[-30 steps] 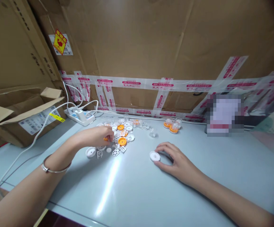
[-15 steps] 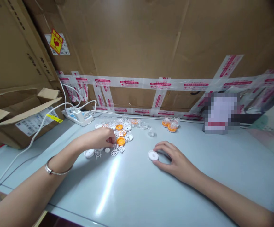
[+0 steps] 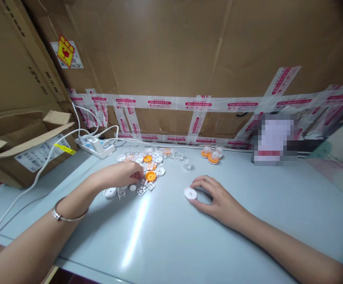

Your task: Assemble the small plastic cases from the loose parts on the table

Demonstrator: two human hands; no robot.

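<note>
My right hand [image 3: 214,197] grips the rim of a round white plastic piece [image 3: 190,193] between thumb and fingers, low over the table. My left hand [image 3: 126,173] is in the pile of loose plastic parts, fingers curled together. Whatever its fingertips pinch is hidden. Close to them lie an orange ring [image 3: 150,176], a white spoked piece [image 3: 142,190] and a small white disc [image 3: 132,187]. Another white round base [image 3: 110,192] sits by the left wrist.
Orange-and-white pieces with clear domes [image 3: 213,157] stand farther back. A clear dome part [image 3: 188,165] lies left of them. A power strip [image 3: 97,148] with cables, an open carton [image 3: 26,154] and a blurred upright object [image 3: 274,140] line the back of the table [image 3: 171,236].
The view has shifted slightly. Both hands keep nearly the same places, my right hand still on the white round piece and my left still among the parts.
</note>
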